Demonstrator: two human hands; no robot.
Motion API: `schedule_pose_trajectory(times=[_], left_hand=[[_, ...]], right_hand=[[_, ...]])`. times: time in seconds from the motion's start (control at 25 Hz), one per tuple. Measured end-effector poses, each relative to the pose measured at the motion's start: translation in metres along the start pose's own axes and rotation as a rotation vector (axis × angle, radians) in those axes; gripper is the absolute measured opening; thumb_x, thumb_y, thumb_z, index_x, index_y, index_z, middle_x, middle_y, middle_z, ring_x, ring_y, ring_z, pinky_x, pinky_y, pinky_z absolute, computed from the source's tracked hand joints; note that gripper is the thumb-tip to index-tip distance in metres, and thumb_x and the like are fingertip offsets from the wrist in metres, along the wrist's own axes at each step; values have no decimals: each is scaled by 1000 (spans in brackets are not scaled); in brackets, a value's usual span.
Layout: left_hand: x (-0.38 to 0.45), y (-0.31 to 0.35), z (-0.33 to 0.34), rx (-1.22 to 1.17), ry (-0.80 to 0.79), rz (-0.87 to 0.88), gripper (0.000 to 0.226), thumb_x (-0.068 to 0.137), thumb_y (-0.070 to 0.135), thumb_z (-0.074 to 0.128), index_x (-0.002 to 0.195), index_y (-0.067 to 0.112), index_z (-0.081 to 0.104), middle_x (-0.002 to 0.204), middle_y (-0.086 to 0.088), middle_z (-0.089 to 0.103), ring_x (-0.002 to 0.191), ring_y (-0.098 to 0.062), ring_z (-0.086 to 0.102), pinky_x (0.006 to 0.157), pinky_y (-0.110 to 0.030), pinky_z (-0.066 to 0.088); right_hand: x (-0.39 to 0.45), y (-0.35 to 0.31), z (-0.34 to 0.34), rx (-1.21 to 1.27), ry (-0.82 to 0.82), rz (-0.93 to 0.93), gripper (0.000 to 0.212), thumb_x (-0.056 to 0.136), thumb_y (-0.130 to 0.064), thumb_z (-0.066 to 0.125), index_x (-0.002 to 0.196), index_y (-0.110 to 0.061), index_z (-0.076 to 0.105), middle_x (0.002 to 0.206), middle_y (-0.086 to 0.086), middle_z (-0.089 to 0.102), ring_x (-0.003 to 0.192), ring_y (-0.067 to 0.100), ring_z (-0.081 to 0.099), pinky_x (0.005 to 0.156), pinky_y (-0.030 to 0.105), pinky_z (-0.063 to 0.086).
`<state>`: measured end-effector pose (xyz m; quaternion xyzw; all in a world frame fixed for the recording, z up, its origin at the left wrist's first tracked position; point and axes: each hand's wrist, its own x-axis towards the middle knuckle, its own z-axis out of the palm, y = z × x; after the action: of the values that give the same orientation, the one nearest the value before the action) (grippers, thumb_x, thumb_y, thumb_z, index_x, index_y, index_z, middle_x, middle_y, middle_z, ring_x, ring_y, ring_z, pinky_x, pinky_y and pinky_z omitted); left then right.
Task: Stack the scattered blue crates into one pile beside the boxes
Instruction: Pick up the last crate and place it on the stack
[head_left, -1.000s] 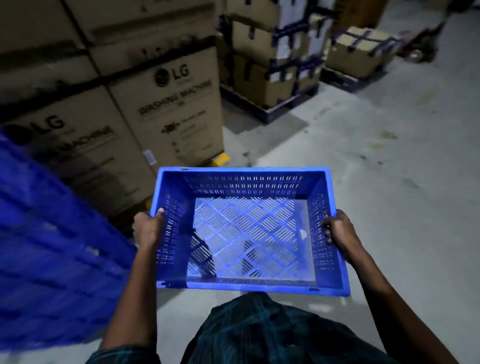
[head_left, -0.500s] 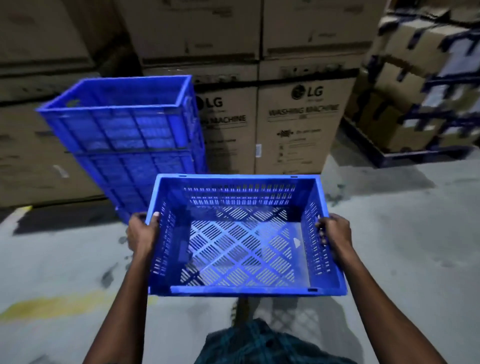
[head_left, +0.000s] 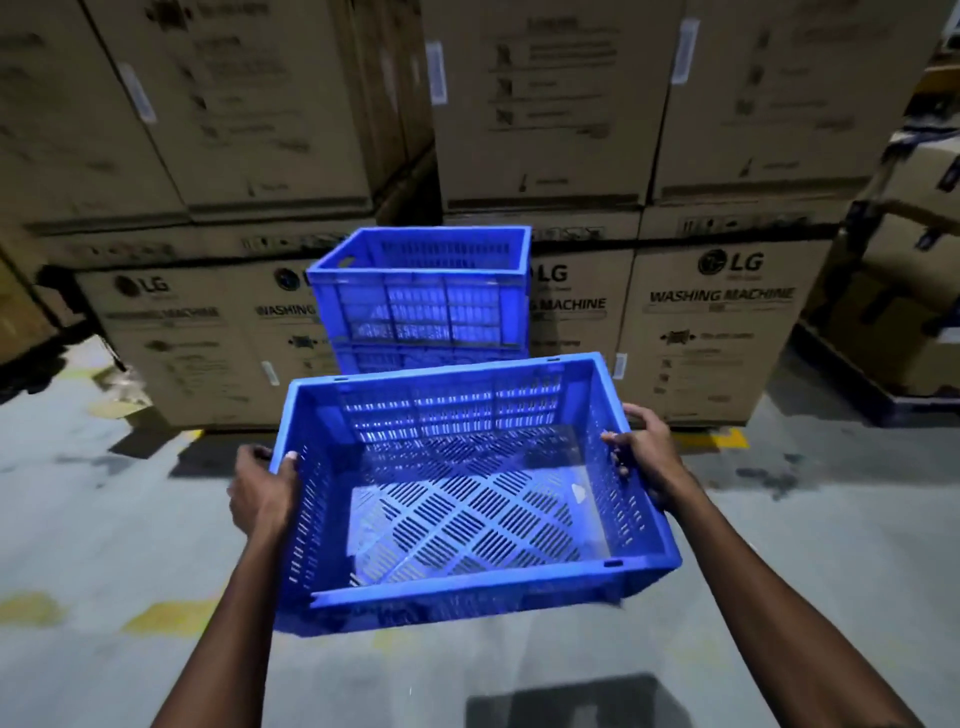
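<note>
I carry an empty blue slatted crate (head_left: 467, 499) at waist height, tilted slightly down to the right. My left hand (head_left: 262, 491) grips its left wall and my right hand (head_left: 644, 457) grips its right wall. Straight ahead, behind the carried crate, a pile of blue crates (head_left: 423, 296) stands on the floor against the cardboard boxes (head_left: 717, 332). Its open top crate is in full view, and only a strip of the one beneath shows. The carried crate hides the pile's lower part.
Stacked brown washing machine boxes (head_left: 545, 104) form a wall behind the pile. More strapped cartons (head_left: 904, 291) on a pallet stand at the right. The grey concrete floor (head_left: 114, 519) has worn yellow markings.
The view swung left, so the crate pile shifted from the left of the view to straight ahead and looks closer. Both hands kept their grip on the carried crate.
</note>
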<state>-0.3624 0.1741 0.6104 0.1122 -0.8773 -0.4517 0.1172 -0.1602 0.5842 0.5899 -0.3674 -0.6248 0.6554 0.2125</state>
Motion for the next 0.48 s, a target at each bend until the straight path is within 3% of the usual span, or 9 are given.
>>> schedule_pose_trajectory(times=[0.12, 0.28, 0.48], left_hand=[[49, 7, -28, -31, 46, 21, 23, 89, 28, 67, 103, 12, 57, 110, -23, 67, 103, -44, 62, 85, -47, 47], [111, 34, -58, -100, 80, 55, 21, 87, 28, 67, 97, 15, 56, 105, -25, 67, 98, -44, 63, 84, -46, 50], [156, 83, -86, -161, 144, 88, 25, 85, 27, 69, 102, 11, 60, 110, -25, 66, 103, -44, 62, 86, -49, 48]], right_hand=[[-13, -38, 39, 29, -136, -88, 60, 83, 21, 49, 129, -18, 50, 92, 19, 64, 45, 16, 49, 40, 24, 39], [-24, -86, 89, 18, -143, -231, 68, 85, 22, 49, 141, -16, 45, 101, 20, 62, 48, 12, 53, 40, 24, 43], [-29, -154, 126, 17, -50, -377, 67, 83, 22, 50, 142, -9, 46, 79, 14, 59, 39, 8, 49, 35, 22, 42]])
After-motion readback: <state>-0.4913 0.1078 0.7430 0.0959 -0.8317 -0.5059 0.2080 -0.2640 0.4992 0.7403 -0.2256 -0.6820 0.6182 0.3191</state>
